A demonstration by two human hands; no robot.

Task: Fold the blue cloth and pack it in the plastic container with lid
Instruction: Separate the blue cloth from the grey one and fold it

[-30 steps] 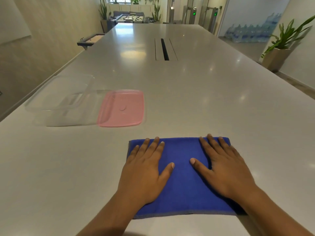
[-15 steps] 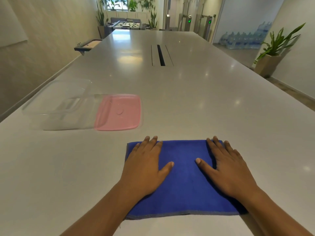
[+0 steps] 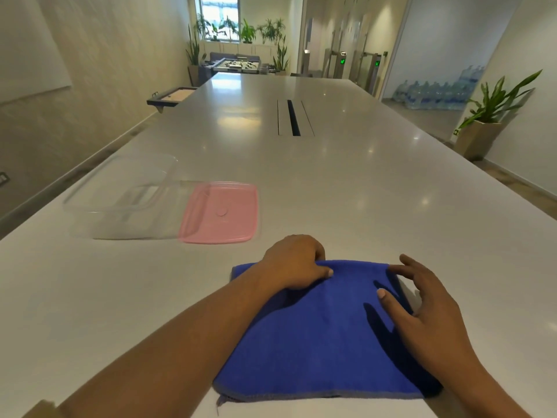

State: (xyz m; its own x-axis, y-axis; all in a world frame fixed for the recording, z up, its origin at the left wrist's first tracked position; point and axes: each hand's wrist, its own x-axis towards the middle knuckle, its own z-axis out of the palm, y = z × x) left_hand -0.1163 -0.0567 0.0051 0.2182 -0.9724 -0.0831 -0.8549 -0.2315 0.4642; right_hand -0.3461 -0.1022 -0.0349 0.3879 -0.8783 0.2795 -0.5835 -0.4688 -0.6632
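Observation:
The blue cloth (image 3: 325, 336) lies folded flat on the white table (image 3: 346, 182) right in front of me. My left hand (image 3: 294, 262) curls over the cloth's far left edge, fingers closed on the fabric. My right hand (image 3: 422, 309) is at the far right corner, fingers spread and partly lifted, fingertips touching the cloth's edge. To the far left stands the clear plastic container (image 3: 120, 194), open and empty. Its pink lid (image 3: 221, 212) lies flat beside it on the right, overlapping its edge.
A dark cable slot (image 3: 294, 117) runs along the table's middle further back. A small tray-like shelf (image 3: 171, 96) juts out at the table's left edge. A potted plant (image 3: 485, 116) stands on the floor to the right.
Both hands were flat on the cloth; now the left has moved to the far edge and closed on it, and the right has slid to the far right corner with fingers lifting.

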